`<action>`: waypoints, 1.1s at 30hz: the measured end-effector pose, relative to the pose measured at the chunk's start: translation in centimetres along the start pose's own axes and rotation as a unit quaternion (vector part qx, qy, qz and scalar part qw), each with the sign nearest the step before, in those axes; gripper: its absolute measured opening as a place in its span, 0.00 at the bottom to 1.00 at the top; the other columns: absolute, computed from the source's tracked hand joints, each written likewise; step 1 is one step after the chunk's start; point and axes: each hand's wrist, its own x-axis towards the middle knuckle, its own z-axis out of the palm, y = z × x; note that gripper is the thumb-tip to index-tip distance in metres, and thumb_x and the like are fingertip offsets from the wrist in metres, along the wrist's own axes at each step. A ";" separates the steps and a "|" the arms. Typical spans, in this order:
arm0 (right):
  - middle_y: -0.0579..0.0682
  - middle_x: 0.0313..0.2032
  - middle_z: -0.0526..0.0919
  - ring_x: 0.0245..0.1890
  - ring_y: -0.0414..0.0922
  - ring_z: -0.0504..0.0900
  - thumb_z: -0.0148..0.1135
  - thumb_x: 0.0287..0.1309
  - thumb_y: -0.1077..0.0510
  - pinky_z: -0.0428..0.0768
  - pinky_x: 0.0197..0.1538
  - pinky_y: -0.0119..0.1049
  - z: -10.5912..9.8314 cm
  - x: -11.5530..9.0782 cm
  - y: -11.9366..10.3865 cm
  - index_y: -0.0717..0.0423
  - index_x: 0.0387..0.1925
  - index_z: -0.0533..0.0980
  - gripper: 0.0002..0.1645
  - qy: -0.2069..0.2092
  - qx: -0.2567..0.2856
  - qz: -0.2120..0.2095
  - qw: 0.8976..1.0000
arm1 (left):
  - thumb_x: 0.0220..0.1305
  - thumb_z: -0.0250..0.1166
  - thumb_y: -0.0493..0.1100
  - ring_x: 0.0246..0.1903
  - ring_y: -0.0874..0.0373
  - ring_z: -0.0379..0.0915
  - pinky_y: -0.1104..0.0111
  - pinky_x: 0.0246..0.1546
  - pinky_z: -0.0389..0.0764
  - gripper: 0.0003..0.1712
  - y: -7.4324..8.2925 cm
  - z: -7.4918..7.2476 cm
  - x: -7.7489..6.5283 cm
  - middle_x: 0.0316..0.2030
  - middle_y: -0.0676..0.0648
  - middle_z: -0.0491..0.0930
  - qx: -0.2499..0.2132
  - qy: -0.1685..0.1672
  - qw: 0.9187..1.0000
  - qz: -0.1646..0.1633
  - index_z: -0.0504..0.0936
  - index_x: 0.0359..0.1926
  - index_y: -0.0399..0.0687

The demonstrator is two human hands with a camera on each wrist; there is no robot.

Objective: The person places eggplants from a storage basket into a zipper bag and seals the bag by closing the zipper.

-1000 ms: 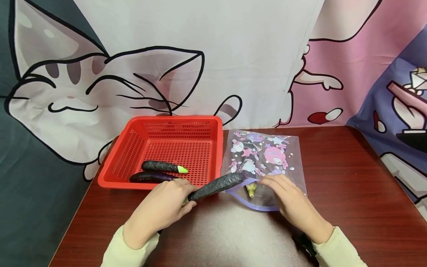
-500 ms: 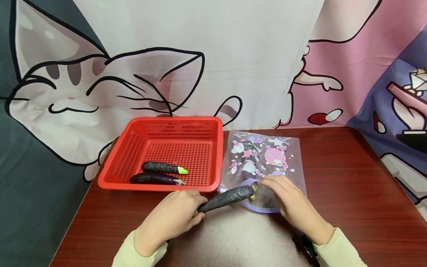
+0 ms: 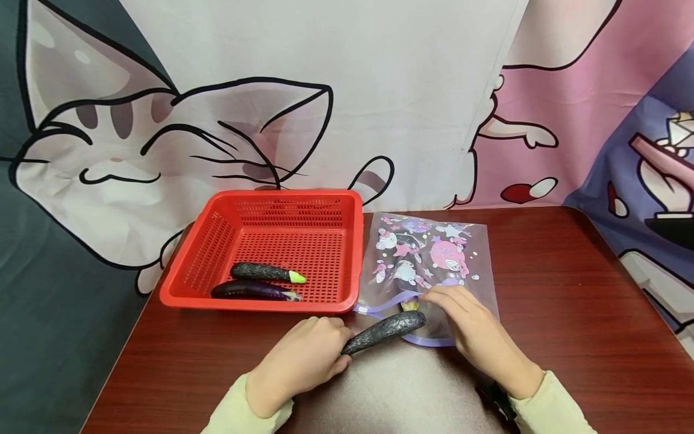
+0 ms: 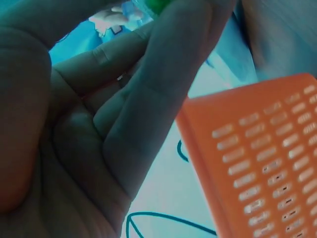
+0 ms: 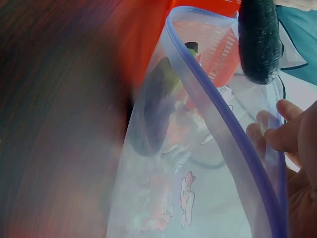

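My left hand (image 3: 303, 361) grips a long black vegetable (image 3: 386, 331) with wrinkled skin by its near end. A bit of bright green end (image 4: 157, 4) shows at the fingertips in the left wrist view. The far tip lies at the mouth of a clear zip bag (image 3: 482, 265) with purple edging and cartoon prints. My right hand (image 3: 479, 334) pinches the bag's edge, holding the mouth apart. Inside lies an eggplant (image 5: 153, 111), its pale stem end (image 3: 410, 305) towards the opening. In the right wrist view the black vegetable (image 5: 259, 42) hangs over the opening.
A red perforated basket (image 3: 352, 253) stands left of the bag, holding a dark purple eggplant (image 3: 252, 290) and another black, wrinkled vegetable (image 3: 260, 271) with a green end. Beneath is a brown wooden table (image 3: 569, 301). A printed cartoon curtain (image 3: 412, 90) hangs behind.
My left hand has moved right and slightly nearer with the black vegetable, whose tip has shifted from the mouth's left side to in front of the bagged eggplant's stem. The right hand has stayed put.
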 end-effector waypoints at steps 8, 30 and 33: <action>0.48 0.48 0.76 0.49 0.45 0.72 0.33 0.69 0.58 0.60 0.60 0.29 0.2 0.0 0.0 0.58 0.50 0.75 0.23 0.002 0.004 0.003 1.000 | 0.45 0.70 0.47 0.20 0.60 0.73 0.65 0.22 0.73 0.11 0.7 0.8 1.1 0.20 0.57 0.72 0.017 0.019 1.000 0.013 0.75 0.19 0.54; 0.47 0.47 0.76 0.49 0.45 0.72 0.32 0.68 0.59 0.60 0.59 0.28 0.2 -0.1 0.0 0.57 0.51 0.75 0.23 0.002 0.004 0.007 1.000 | 0.44 0.70 0.45 0.18 0.57 0.74 0.64 0.16 0.72 0.15 3.6 2.1 3.8 0.17 0.54 0.72 0.026 0.059 0.998 -0.028 0.72 0.14 0.53; 0.47 0.47 0.76 0.48 0.45 0.72 0.32 0.67 0.59 0.60 0.59 0.28 0.2 -0.1 0.0 0.57 0.51 0.74 0.24 0.002 0.003 0.005 1.000 | 0.43 0.71 0.44 0.18 0.58 0.73 0.65 0.16 0.71 0.16 3.9 2.3 4.1 0.16 0.55 0.71 0.016 0.059 0.997 -0.037 0.70 0.13 0.53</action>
